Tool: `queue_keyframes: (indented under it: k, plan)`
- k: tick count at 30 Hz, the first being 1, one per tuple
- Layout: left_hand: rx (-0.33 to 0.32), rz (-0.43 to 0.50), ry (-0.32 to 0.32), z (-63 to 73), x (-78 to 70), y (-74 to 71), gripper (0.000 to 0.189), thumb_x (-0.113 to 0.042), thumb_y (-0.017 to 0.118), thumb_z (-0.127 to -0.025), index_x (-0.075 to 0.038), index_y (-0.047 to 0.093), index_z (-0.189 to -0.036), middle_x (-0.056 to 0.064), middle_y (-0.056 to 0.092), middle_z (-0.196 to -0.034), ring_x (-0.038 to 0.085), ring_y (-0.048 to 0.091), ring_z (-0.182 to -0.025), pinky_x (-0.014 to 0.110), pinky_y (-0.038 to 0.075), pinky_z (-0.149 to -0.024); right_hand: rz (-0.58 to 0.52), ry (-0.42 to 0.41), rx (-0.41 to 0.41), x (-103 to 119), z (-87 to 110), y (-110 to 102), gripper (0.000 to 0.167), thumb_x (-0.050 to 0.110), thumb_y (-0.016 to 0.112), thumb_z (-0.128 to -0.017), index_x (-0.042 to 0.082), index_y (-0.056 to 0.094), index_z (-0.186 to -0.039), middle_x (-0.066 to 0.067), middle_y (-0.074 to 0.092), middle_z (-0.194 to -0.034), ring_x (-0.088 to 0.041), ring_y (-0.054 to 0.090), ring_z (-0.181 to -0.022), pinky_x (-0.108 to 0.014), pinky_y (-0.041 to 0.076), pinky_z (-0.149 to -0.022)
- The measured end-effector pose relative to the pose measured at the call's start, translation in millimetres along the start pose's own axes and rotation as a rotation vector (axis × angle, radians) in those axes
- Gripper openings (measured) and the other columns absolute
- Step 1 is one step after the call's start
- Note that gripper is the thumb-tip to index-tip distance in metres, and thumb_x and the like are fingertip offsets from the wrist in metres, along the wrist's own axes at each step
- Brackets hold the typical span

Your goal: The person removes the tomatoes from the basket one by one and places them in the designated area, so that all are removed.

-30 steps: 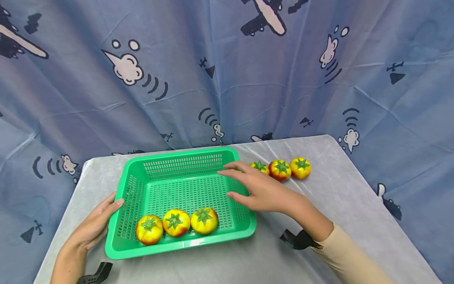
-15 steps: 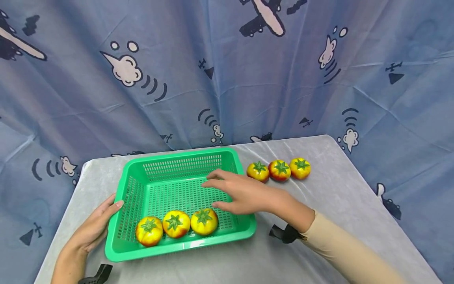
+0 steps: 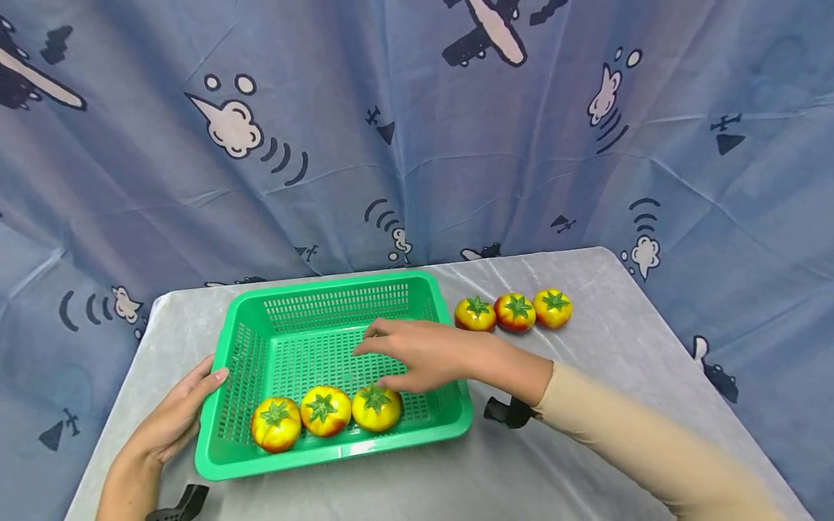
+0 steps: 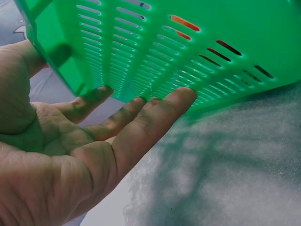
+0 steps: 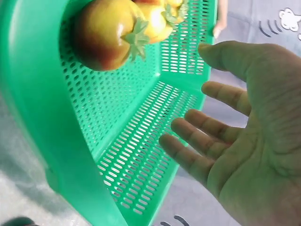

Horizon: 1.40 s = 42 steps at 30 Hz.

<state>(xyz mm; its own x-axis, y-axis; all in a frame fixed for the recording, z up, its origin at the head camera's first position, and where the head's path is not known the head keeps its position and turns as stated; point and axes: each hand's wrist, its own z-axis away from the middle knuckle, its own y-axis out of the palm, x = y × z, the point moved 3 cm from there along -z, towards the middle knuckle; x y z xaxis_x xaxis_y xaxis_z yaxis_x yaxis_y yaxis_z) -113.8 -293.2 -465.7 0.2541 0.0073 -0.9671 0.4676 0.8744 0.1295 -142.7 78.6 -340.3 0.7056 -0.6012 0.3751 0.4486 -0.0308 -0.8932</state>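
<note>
A green plastic basket [image 3: 332,452] with slotted walls stands on the table. My left hand [image 3: 171,412] holds its left side, the thumb over the rim and the fingers against the outside of the wall [image 4: 141,56]. Inside, three yellow-red tomatoes with green leafy tops line the near side: a left tomato [image 3: 276,425], a middle tomato [image 3: 326,411] and a right tomato [image 3: 376,409]. My right hand [image 3: 417,354] hovers over the basket behind the right tomato, with fingers spread and nothing held. In the right wrist view, that hand [image 5: 235,127] is apart from the tomatoes.
Right of the basket, three more such tomatoes sit in a row on the grey cloth [image 3: 638,347]: a near-basket tomato [image 3: 475,315], a centre tomato [image 3: 515,312] and an outer tomato [image 3: 552,309]. A blue patterned curtain [image 3: 417,145] hangs behind the table.
My right hand has moved left, from the basket's right rim to above its inside. The left hand, the basket and the tomatoes stay where they were.
</note>
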Motion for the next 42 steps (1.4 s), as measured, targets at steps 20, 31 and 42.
queue_keyframes:
  k: [20, 31, 42]
  plan:
    - [-0.022, -0.032, 0.012, -4.1, -5.4, 1.4, 0.071, -0.023, 0.031, -0.118, 0.004, -0.012, -0.166, -0.012, 0.068, -0.131, 0.013, 0.072, -0.116, 0.037, 0.065, -0.091, 0.107, 0.0, 0.326, 12, -37.7, 31, 0.057, 0.034, 0.079, -0.096, 0.025, 0.06, -0.149, 0.0, 0.061, -0.145, -0.012, 0.061, -0.124, -0.034, 0.054, -0.11]
    - [0.004, -0.037, 0.017, -5.5, -6.3, 0.1, 0.071, -0.022, 0.031, -0.118, 0.005, -0.014, -0.165, -0.012, 0.067, -0.132, 0.013, 0.072, -0.118, 0.036, 0.064, -0.093, 0.098, 0.003, 0.387, 15, -36.8, 38, 0.064, 0.02, 0.084, -0.091, 0.025, 0.059, -0.15, 0.002, 0.064, -0.139, -0.009, 0.058, -0.117, -0.029, 0.054, -0.108]
    - [0.006, -0.005, 0.028, -0.8, -3.5, 0.9, 0.07, -0.022, 0.03, -0.118, 0.005, -0.014, -0.165, -0.01, 0.069, -0.132, 0.014, 0.072, -0.117, 0.038, 0.065, -0.092, 0.12, 0.001, 0.379, 16, -40.1, 43, 0.066, 0.019, 0.086, -0.089, 0.02, 0.06, -0.149, 0.006, 0.068, -0.14, -0.009, 0.062, -0.124, -0.026, 0.05, -0.113]
